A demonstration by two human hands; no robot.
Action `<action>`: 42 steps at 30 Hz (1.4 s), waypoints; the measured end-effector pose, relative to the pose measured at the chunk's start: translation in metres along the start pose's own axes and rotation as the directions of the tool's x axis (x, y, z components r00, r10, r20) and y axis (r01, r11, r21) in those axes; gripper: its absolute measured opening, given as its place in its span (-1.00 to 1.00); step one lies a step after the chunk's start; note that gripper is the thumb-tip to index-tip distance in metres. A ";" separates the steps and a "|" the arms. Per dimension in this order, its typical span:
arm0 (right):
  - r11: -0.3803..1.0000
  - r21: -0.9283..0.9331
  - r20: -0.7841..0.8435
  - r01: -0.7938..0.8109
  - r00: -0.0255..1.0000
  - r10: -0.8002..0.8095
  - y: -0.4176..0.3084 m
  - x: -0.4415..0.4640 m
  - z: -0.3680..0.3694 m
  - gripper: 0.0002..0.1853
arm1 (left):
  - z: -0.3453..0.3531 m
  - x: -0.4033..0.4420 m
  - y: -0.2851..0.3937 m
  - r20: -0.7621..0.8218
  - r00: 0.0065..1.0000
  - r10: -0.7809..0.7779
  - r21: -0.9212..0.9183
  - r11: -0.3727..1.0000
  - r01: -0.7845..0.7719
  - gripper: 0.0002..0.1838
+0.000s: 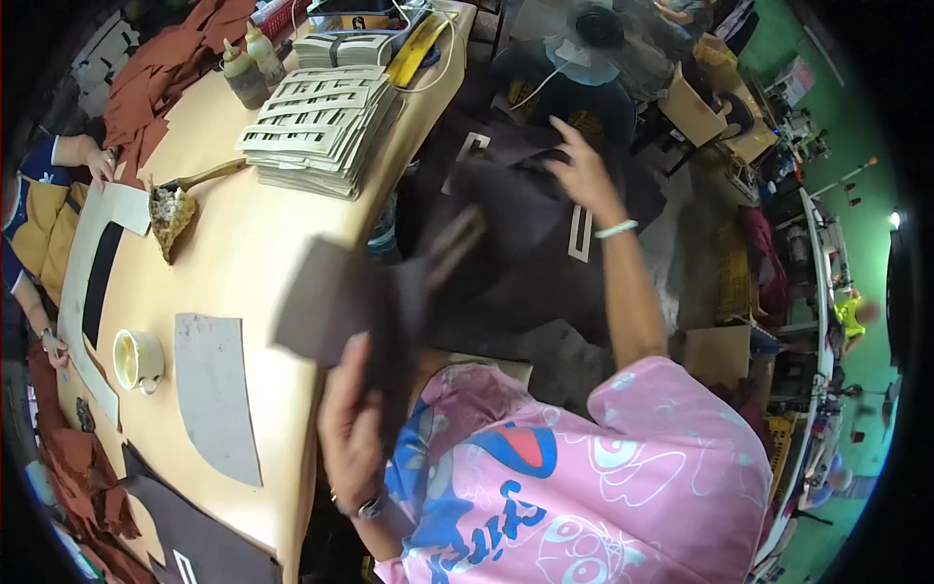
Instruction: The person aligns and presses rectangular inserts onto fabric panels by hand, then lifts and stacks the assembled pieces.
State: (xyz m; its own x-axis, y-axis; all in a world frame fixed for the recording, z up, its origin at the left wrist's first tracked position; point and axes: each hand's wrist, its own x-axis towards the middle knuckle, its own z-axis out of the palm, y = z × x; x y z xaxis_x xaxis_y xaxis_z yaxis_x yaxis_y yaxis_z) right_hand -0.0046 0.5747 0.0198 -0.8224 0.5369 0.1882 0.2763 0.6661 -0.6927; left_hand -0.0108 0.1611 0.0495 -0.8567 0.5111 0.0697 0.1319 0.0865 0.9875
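Near the table's front edge, my left hand [352, 428] is wrapped round a dark brown fabric piece [336, 302], whose upper part is blurred. My right hand [584, 175] is raised over a heap of dark fabric [516, 263], fingers apart with nothing between them. White rectangular strips [580, 234] lie on that heap. On the table [282, 389], a grey curved template [214, 389] lies flat beside a white cup [138, 361]. More dark fabric with a white strip [199, 530] lies at the table's near left corner.
Stacked slotted cards [316, 122], two squeeze bottles [248, 68] and a brush [204, 175] by a crusted holder [171, 219] are on the table. Across it, a co-worker's hands [100, 165] touch a pale template [78, 282]. A cardboard box [693, 107] stands behind the heap.
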 end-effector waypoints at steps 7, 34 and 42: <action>0.861 -0.411 0.001 -0.300 0.944 0.330 0.168 0.001 -0.155 -0.32 | 0.101 0.050 0.003 0.580 0.806 0.118 -0.046 0.993 -0.112 -0.24; 0.833 -0.539 -0.240 0.124 0.926 -0.293 0.153 0.259 0.124 -0.23 | 0.141 0.120 -0.153 -0.188 0.941 -0.282 0.064 0.952 0.299 -0.27; 0.757 -0.647 -0.125 -0.087 0.992 0.007 0.122 0.261 0.156 -0.19 | 0.123 0.141 -0.174 -0.222 0.911 -0.348 0.137 0.914 0.383 -0.15</action>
State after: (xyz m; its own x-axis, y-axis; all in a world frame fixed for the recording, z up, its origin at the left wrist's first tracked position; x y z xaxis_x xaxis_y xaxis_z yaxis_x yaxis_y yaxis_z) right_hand -0.2629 0.7155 -0.1242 -0.7521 0.6018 0.2689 0.6024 0.7931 -0.0901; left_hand -0.0931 0.3230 -0.1298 -0.9369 0.2454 -0.2488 -0.1389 0.3918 0.9095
